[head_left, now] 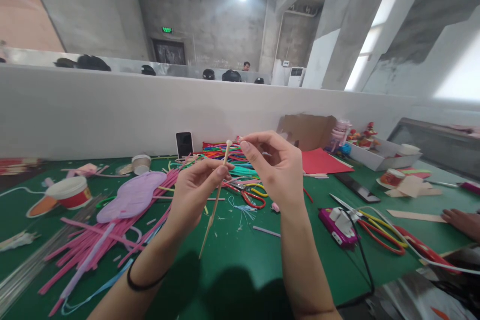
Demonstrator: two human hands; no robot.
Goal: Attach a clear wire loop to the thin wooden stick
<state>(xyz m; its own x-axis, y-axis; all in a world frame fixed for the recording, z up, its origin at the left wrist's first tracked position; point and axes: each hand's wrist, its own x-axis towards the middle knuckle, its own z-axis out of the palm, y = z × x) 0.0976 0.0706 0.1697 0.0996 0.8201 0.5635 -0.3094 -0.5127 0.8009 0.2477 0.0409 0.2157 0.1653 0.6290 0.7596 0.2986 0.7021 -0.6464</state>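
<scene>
Pinching stick, left hand; right hand, grasp unclear; figurines in white box.

Thin tan stick | pale tip — up | slanted | in left grip

We see a flat green tabletop. To our left, it carries a heap of long, thin pink strips, a bundle of thin greyish rods and a wide red-and-white paper cup. Mid-table we find metal scissors with red handles near a tuft of pale blue strings. To our right lie a black rectangular phone, a magenta plastic power block and a white open box
</scene>
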